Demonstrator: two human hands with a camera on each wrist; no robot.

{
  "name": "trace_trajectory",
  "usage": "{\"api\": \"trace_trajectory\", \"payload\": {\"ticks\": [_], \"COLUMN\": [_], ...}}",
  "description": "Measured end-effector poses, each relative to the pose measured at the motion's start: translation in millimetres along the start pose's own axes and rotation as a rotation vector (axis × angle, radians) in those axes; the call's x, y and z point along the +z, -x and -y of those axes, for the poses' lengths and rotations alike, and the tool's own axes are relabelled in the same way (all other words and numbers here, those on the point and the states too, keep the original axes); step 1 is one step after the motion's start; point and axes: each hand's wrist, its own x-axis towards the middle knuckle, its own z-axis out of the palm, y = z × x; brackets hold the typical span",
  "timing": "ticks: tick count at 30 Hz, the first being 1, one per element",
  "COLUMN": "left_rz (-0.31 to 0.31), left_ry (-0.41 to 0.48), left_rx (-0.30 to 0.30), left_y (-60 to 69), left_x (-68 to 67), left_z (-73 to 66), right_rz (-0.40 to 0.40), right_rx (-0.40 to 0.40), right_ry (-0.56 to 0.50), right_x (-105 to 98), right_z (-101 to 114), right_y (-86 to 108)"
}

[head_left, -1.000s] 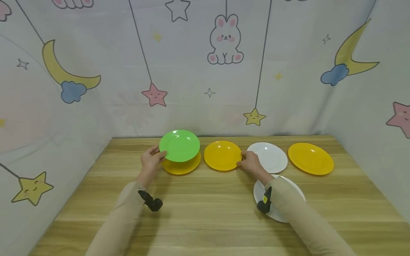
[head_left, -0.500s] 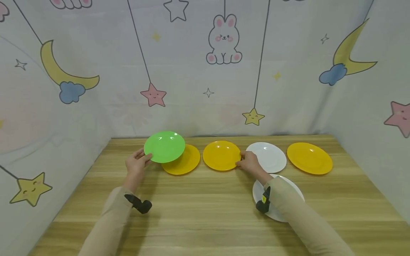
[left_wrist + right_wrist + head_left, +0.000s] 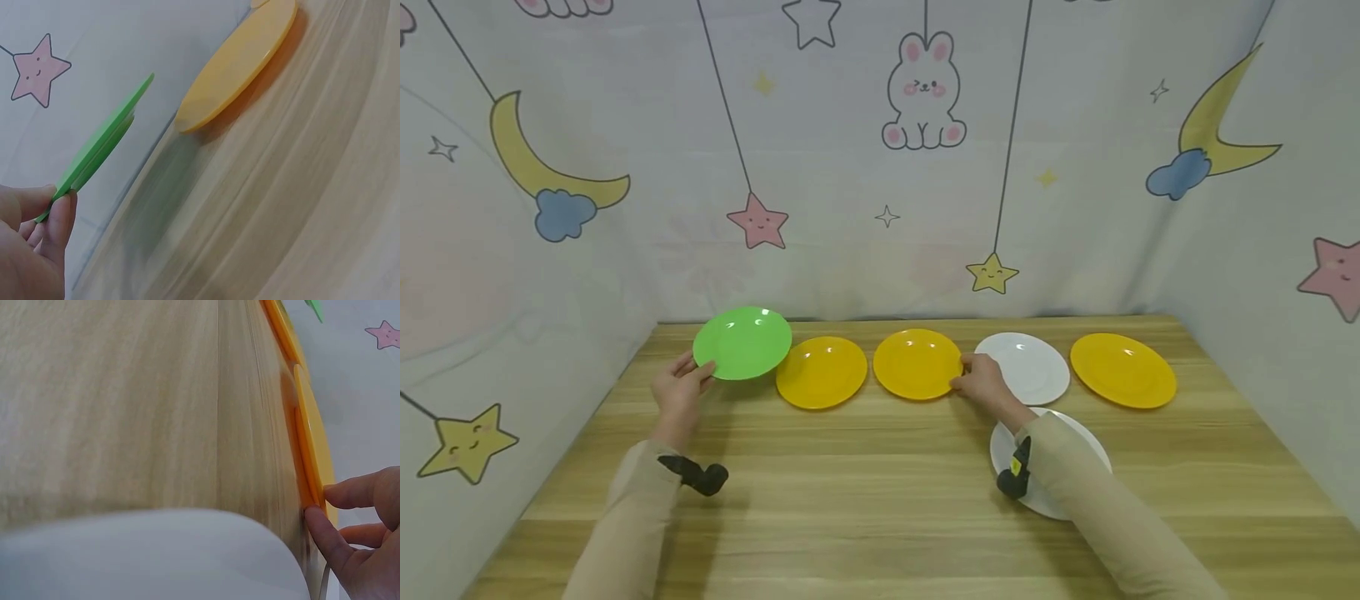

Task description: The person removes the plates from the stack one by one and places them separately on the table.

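My left hand (image 3: pixel 679 388) pinches the rim of a green plate (image 3: pixel 742 343), thumb on top and fingers below. In the left wrist view, the green plate (image 3: pixel 100 144) is tilted and held clear of the wooden table. To its right lies a yellow plate (image 3: pixel 822 372) flat on the table. Beside that is a second yellow plate (image 3: pixel 917 364), whose right rim my right hand (image 3: pixel 987 385) pinches. The right wrist view has this yellow plate (image 3: pixel 314 434) low against the table, with my thumb and fingers at its edge.
A white plate (image 3: pixel 1030 367) and another yellow plate (image 3: pixel 1123 371) continue the row rightward. Nearer, a second white plate (image 3: pixel 1086 446) lies partly under my right forearm. The wooden table (image 3: pixel 850 500) ends at a printed cloth backdrop (image 3: pixel 850 167) behind the plates.
My left hand has carried the green plate leftward, from above the left yellow plate to beside it, uncovering that plate. My right hand stays at the middle yellow plate's rim.
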Motion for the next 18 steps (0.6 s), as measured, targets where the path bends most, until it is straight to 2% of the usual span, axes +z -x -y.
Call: {"api": "trace_trajectory", "payload": {"ticks": [6,12,18], "left_rz": [-0.034,-0.025,-0.039], "left_ry": [-0.015,-0.03,-0.01], "left_rx": [0.003,0.006,-0.03], "left_y": [-6.5,-10.7,-11.6], "left_x": [-12.3,-21.3,-27.7], "left_z": [4.6,8.4,9.8], "right_rz": [0.005,0.005,0.007], "right_rx": [-0.005,-0.009,-0.014], "right_ry": [0.012,0.012,0.013], "right_x": [0,-1,-1], "right_z": [-1,0,1], "right_y": [-1.0,-0.2,0.7]}}
